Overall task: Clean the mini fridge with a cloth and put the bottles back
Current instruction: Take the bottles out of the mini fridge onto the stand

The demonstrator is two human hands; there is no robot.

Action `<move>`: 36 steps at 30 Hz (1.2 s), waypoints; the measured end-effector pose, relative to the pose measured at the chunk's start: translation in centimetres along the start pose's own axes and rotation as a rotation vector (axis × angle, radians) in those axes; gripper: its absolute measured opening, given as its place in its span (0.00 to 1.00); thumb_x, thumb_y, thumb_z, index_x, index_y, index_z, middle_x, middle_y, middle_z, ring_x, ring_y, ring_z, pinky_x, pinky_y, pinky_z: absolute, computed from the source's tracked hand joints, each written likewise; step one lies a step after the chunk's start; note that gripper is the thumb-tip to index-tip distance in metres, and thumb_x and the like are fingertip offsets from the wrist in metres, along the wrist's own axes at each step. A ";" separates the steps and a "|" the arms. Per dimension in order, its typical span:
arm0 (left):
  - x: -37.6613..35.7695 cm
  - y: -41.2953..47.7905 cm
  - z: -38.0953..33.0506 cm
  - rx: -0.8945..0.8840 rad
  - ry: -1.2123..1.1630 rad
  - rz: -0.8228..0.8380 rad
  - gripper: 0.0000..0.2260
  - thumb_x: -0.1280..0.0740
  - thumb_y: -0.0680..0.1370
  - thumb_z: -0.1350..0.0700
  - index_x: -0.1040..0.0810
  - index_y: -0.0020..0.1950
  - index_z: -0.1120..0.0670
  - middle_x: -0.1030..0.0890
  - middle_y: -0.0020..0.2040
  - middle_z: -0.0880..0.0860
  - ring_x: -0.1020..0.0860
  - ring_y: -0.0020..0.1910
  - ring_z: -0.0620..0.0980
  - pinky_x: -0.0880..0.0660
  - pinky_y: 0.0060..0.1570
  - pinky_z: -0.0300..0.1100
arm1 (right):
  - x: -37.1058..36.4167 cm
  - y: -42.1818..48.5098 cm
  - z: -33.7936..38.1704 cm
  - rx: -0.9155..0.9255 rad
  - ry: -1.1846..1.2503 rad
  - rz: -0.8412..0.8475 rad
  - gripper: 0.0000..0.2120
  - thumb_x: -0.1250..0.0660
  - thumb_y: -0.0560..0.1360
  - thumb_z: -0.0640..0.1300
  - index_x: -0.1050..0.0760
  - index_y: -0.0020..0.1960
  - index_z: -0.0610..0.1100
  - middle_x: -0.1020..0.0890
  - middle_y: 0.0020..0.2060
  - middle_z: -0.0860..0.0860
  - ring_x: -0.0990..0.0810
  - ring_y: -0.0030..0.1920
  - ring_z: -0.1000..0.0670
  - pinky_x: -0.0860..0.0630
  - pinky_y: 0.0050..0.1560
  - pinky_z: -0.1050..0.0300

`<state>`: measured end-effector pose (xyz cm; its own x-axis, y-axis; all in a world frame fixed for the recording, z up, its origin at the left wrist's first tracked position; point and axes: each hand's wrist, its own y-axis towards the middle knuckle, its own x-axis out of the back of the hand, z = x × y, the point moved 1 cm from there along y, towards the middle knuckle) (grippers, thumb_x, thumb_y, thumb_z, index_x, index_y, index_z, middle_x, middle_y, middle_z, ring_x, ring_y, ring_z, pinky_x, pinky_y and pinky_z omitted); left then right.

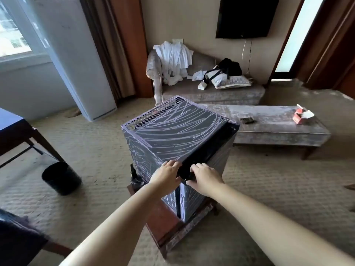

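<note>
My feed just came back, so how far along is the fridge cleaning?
Done: nothing visible; the mini fridge is covered in white streaks on top and side. In hand: the left hand and right hand are at the top edge of the door, near corner; no cloth in view. Left: all the wiping, then returning the dark bottle standing on the wooden stand beside the fridge.

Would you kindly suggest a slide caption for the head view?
Left hand and right hand hold the near top corner of a white-streaked mini fridge on a low wooden stand.
</note>
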<state>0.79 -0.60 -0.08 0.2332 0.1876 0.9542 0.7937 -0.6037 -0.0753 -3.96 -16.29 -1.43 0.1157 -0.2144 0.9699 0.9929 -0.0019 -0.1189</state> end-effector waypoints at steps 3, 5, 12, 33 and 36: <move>-0.8 -0.2 0.7 -0.010 0.063 -0.045 0.28 0.36 0.78 0.48 0.40 0.75 0.49 0.37 0.74 0.48 0.39 0.73 0.50 0.37 0.70 0.46 | -1.1 -0.2 0.1 -0.032 -0.042 -0.015 0.28 0.37 0.74 0.64 0.32 0.65 0.46 0.27 0.62 0.51 0.33 0.66 0.48 0.31 0.63 0.50; -1.2 -0.2 1.2 -0.021 0.113 -0.070 0.29 0.36 0.77 0.46 0.42 0.76 0.49 0.39 0.75 0.48 0.41 0.74 0.49 0.42 0.72 0.45 | -1.6 -0.1 0.3 -0.061 -0.022 -0.036 0.29 0.37 0.73 0.65 0.31 0.65 0.45 0.27 0.62 0.50 0.34 0.66 0.48 0.31 0.63 0.50; -3.3 -0.6 0.8 -0.057 0.115 -0.121 0.33 0.39 0.76 0.37 0.41 0.76 0.50 0.39 0.76 0.49 0.44 0.76 0.51 0.47 0.74 0.49 | -1.5 -1.6 -0.9 -0.064 -0.065 -0.104 0.28 0.39 0.73 0.68 0.29 0.58 0.46 0.26 0.55 0.51 0.32 0.62 0.49 0.30 0.57 0.53; -8.4 5.6 -15.5 -0.527 -0.005 0.119 0.28 0.39 0.79 0.44 0.44 0.77 0.47 0.45 0.78 0.49 0.47 0.77 0.52 0.51 0.75 0.50 | 1.1 -16.3 -19.6 -0.739 -0.293 -0.169 0.23 0.42 0.75 0.35 0.33 0.70 0.46 0.31 0.69 0.54 0.36 0.69 0.48 0.34 0.62 0.55; -9.1 7.9 -16.8 -0.531 0.023 0.177 0.28 0.39 0.80 0.45 0.45 0.77 0.47 0.45 0.78 0.49 0.47 0.76 0.52 0.50 0.75 0.50 | 2.4 -15.5 -22.3 -0.822 -0.288 -0.093 0.28 0.45 0.76 0.34 0.42 0.75 0.44 0.37 0.74 0.52 0.39 0.71 0.48 0.34 0.65 0.55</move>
<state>-4.56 -20.11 -4.49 0.3200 0.0342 0.9468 0.3505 -0.9327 -0.0847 -19.65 -38.61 -2.00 0.1474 0.0767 0.9861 0.6774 -0.7343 -0.0442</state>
